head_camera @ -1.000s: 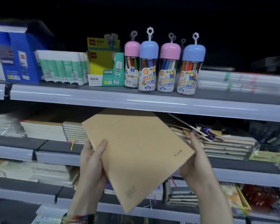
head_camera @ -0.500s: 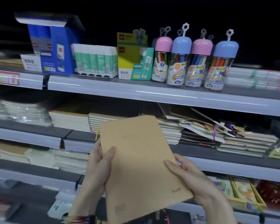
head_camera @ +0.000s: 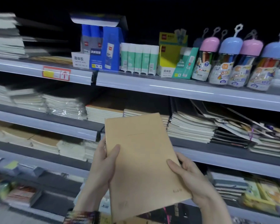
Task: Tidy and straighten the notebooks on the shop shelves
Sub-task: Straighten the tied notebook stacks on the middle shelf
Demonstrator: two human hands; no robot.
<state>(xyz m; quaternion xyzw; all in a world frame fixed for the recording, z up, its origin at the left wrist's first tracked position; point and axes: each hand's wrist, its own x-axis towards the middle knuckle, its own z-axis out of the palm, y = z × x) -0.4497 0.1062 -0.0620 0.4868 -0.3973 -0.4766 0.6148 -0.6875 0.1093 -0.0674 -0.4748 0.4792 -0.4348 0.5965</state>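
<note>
**Hands both gripping flat brown kraft-paper notebook (head_camera: 142, 159)**

Left hand (head_camera: 102, 168) pinches left edge, right hand (head_camera: 189, 178) lower right corner. I hold it in front of the mid-shelf notebook stacks (head_camera: 191, 126). Skewed a second ago, now nearly upright.

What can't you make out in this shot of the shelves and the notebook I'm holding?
Head view only.
- The faint mark on the kraft notebook is too small to read.
- The far-left stacks are smeared by motion blur.
- The price tag is blurred, its figures unreadable.
- The middle stack is partly covered by the kraft notebook.
- Fingers of the left hand and right hand behind the cover are hidden.
</note>
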